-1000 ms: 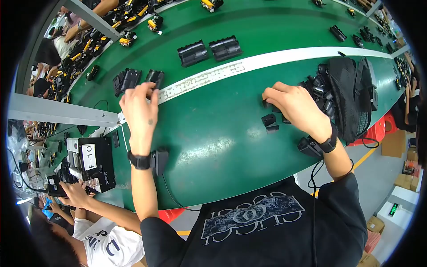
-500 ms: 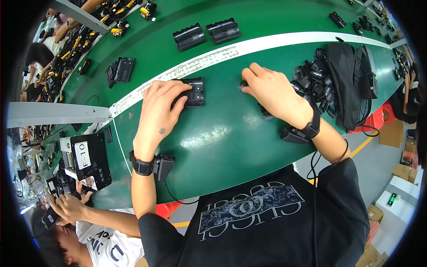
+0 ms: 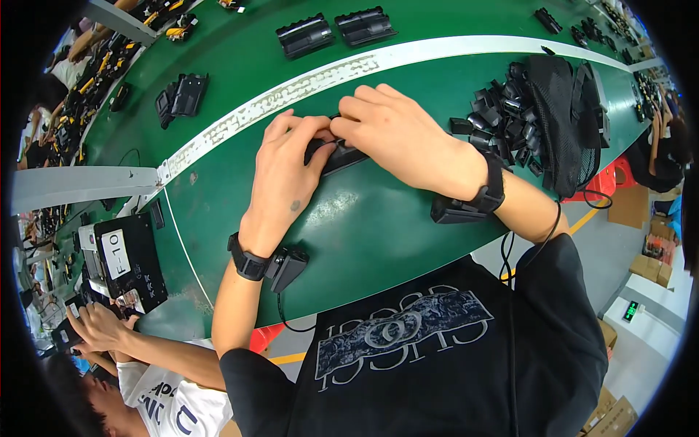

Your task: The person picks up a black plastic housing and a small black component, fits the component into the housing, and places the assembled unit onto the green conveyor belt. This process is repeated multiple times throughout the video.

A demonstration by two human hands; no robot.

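The left grip (image 3: 285, 164) is pinching the left end of a black housing (image 3: 345, 159) between thumb and fingers. The right grip (image 3: 411, 140) is bending its fingers down together at the housing's upper edge, right beside the left fingertips; whether it is pinching anything there, I cannot tell, since the knuckles are hiding it. The housing is sitting between both, partly covered, above the green desk (image 3: 378, 237) and on the near side of a white strip (image 3: 444, 47). Dark wristbands (image 3: 251, 265) are circling both wrists. To the right, a heap of small black parts (image 3: 502, 120) is lying against a black mesh bag (image 3: 557, 124). Beyond the strip, two more black housings (image 3: 304, 36) are resting side by side, and other black pieces (image 3: 191, 95) are lying farther left. At lower left, a co-worker (image 3: 171, 397) is reaching toward a dark device.
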